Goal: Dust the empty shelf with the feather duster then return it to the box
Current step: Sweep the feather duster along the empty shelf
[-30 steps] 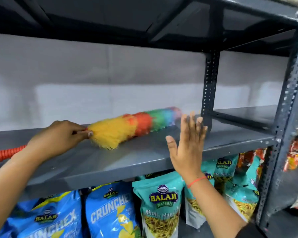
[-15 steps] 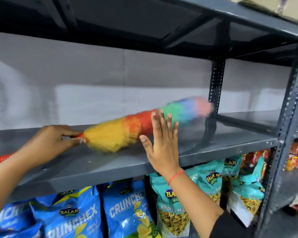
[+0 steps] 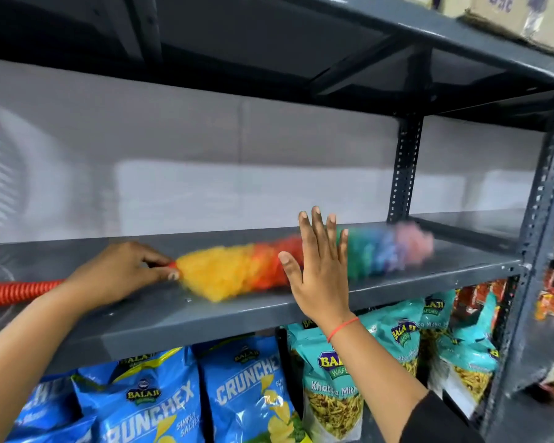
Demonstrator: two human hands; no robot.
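Note:
A rainbow feather duster (image 3: 224,273) lies along the empty grey metal shelf (image 3: 205,318), its yellow end to the left and its blurred pink tip near the rear upright. My left hand (image 3: 119,276) grips its red ribbed handle right at the base of the feathers; the handle's tail sticks out to the left. My right hand (image 3: 320,270) is raised flat in front of the shelf, fingers spread, holding nothing, and it covers part of the duster's middle. No box for the duster is in view.
Blue and teal snack bags (image 3: 243,394) fill the shelf below. A perforated grey upright (image 3: 403,167) stands at the shelf's back right, another post (image 3: 538,251) at the front right. Cardboard boxes (image 3: 518,14) sit on the top shelf. A grey wall lies behind.
The duster has swept rightward and lower along the shelf, its tip now flat near the rear upright. My right hand stays raised and open, now in front of the duster's middle.

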